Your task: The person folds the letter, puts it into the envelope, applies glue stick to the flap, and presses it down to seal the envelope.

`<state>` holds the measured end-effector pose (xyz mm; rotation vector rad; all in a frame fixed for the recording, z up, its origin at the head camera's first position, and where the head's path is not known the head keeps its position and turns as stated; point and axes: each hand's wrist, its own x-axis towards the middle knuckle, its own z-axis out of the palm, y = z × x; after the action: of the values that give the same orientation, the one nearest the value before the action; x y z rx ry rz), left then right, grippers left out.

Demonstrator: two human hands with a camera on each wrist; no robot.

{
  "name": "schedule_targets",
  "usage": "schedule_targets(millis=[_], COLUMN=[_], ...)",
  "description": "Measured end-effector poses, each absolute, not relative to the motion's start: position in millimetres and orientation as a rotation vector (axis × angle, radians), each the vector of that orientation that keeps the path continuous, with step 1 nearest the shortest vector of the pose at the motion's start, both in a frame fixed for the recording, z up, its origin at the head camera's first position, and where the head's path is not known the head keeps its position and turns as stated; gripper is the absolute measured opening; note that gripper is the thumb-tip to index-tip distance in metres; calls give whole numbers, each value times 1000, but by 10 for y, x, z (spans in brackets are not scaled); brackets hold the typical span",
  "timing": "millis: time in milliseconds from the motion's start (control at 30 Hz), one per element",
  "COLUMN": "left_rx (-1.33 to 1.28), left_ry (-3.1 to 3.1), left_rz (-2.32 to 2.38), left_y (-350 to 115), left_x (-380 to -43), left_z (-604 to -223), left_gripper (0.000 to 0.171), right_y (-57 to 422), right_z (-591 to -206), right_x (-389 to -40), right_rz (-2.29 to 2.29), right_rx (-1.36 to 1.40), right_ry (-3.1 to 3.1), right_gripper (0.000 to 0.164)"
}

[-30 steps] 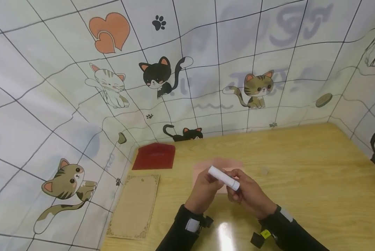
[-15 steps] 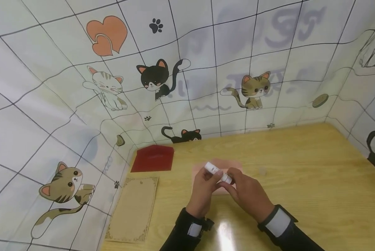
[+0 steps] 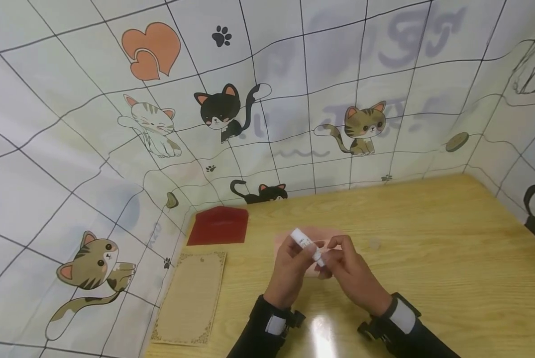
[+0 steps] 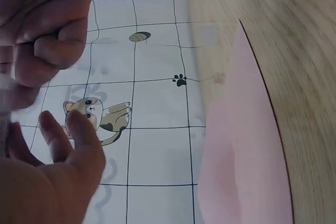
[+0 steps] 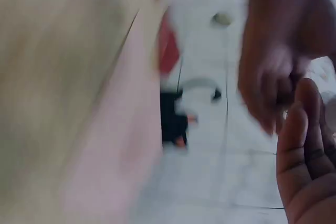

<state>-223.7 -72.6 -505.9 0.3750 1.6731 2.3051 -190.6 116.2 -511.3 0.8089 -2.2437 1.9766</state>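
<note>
Table (image 3: pixel 433 243), wood-grained, bearing flat papers. Tan sheet (image 3: pixel 188 298), at the person's left, well apart from the work. Pink paper (image 4: pixel 247 150), beneath the hands; forearms are best held off it to avoid creasing. Red envelope (image 3: pixel 218 228), just beyond the tan sheet. Left hand (image 3: pixel 287 273), gripping the barrel of the tube between thumb and fingers; this grip should stay firm but not squeeze. Right hand (image 3: pixel 354 278), fingers curled, apparently pinching the tube's lower end. White tube (image 3: pixel 302 237), probably glue, held tilted between both hands above the pink paper. Whether the end is being twisted or uncapped cannot be told; either would go best along the tube's axis, without bending it.
</note>
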Motion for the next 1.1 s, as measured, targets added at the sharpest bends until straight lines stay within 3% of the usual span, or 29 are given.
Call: schedule_targets(millis=[100,167,200,267,367,467,533,633,800,867,967,1100], left_rx=[217,172,175,227,369,471,480,425,294,265,254,282], left_ry=[1747,1777,1783,1772,1689,1616,1600,1635,1692,1689,1684,1691], left_rz=[2312,2305,2296,2282,2288,2293,2294,2291,2285,2286,2286,2282], left_y=[-672,-669,-674,-692,-725,-748,-753,-743,-715,-707,-698,-686], left_x=[-2229,-2219,-2214,-2212,-2217,-2222,-2224,-2234,-2244,-2239,-2231,-2225], left_z=[-5038,-5028,-5021,-5018,-5016,-5019,-5023,-5027,-5024,-5024,-5023,-5028], left_gripper=[38,40,38,32,22,21,22,20,33,38,40,38], right_y=[1162,1152,1152,1164,1193,1206,1203,1184,1128,1116,1108,1099], right_z=[-5119,-5128,-5128,-5120,-5099,-5089,-5081,-5068,-5069,-5091,-5118,-5123], right_x=[-1909,-1905,-1898,-1885,-1873,-1888,-1895,-1894,-1868,-1862,-1846,-1809], right_rz=[1063,821,853,1231,2288,3044,3108,2634,1392,1083,977,1178], right_rx=[753,730,740,813,968,1002,976,883,648,612,601,639], right_ry=[-2372,-2339,-2334,-2323,-1987,-1439,-1417,-1866,-2367,-2338,-2275,-2291], right_gripper=[47,58,54,35,14,13,16,12,47,43,36,31])
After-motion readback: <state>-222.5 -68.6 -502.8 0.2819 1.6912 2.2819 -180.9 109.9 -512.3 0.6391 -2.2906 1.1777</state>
